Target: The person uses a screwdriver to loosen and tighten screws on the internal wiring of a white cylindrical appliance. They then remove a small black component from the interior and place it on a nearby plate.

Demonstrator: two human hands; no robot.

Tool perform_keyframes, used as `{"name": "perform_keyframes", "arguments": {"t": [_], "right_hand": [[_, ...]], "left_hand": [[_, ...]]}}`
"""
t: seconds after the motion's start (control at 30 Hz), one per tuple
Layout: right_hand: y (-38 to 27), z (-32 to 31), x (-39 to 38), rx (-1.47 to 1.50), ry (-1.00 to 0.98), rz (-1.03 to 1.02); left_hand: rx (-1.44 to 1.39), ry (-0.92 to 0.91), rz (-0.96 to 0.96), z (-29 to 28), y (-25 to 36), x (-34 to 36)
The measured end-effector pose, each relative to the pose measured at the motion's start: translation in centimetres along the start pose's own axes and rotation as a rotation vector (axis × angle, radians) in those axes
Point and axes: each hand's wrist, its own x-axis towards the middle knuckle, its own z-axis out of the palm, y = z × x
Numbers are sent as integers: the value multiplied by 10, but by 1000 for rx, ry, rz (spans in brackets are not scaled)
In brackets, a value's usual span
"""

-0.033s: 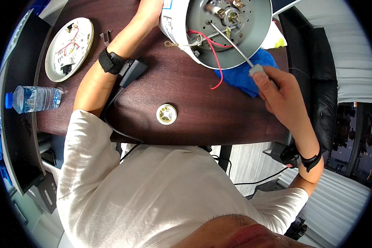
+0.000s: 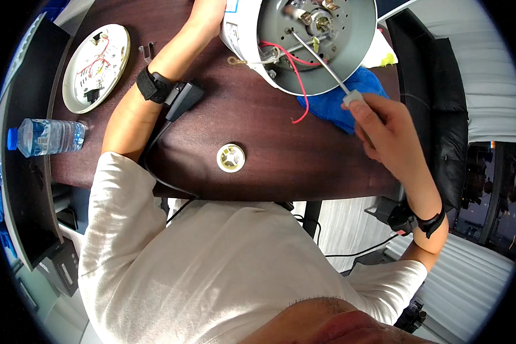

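Observation:
A white, round appliance housing (image 2: 355,57) lies tipped on the table, its grey inside facing me. Metal fittings, small holes and a loose red wire (image 2: 305,97) show within and at its rim. My right hand (image 2: 387,126) is closed round the light grey handle of a screwdriver (image 2: 329,70). The shaft reaches into the housing, its tip at the grey inner floor beside the metal fittings. At the top edge, my left hand (image 2: 211,16) is by the housing's left side; its fingers are out of the picture, so its grip cannot be seen.
A white round cover (image 2: 69,94) with red wires and a water bottle (image 2: 46,137) are at the left. A small metal bracket (image 2: 149,51) lies near my left forearm. In the middle sits a white plastic ring (image 2: 222,166). A blue cloth (image 2: 341,117) lies below the housing.
My right hand and the screwdriver handle have shifted very slightly left and up. The housing and my left arm look unmoved.

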Motion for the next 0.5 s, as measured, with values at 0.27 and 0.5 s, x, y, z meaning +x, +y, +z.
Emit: {"name": "perform_keyframes", "arguments": {"t": [0.27,0.5], "right_hand": [[3,25,-14,520,-88,244],[7,-16,0,-748,318,-530]], "left_hand": [[92,-76,69,10,-2,2],[163,88,-23,-7,-5,5]]}}
